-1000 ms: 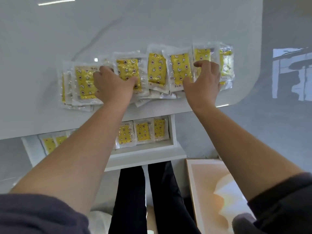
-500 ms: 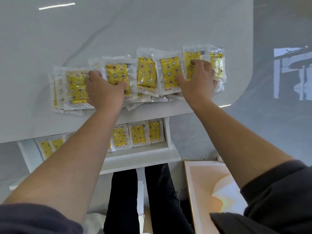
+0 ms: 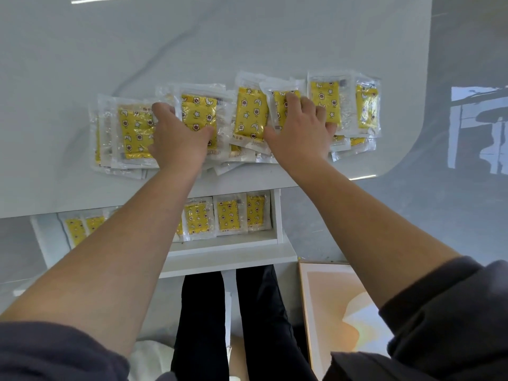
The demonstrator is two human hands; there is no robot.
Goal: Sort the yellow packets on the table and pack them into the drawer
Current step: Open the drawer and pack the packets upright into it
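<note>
**Both hands on the packet row, drawer standing open below**

The white glossy table point(image 3: 192, 37) is filling the upper half of the view, its near edge running across the middle. Under that edge a white drawer point(image 3: 228, 247) is standing pulled out, toward the person. To the right, on the floor, a framed panel point(image 3: 338, 312) in peach tones is lying beside the person's dark trousers point(image 3: 203, 325).

The yellow packets point(image 3: 251, 114) are lying in an overlapping row along the table's near edge – clear wrappers, star and flower print, more of them tucked underneath. The drawer packets point(image 3: 228, 215) are sitting side by side in a single line, partly hidden by the left forearm.

The left hand point(image 3: 178, 136) is lying palm down on the left part of the row, fingers reaching straight between the first two packets, thumb spread on the second – pressing, not gripping. The right hand point(image 3: 299, 133) is curling its fingers over the tilted packet point(image 3: 277, 105), fourth along, thumb at its near left corner, holding it where it is overlapping its neighbour.
</note>
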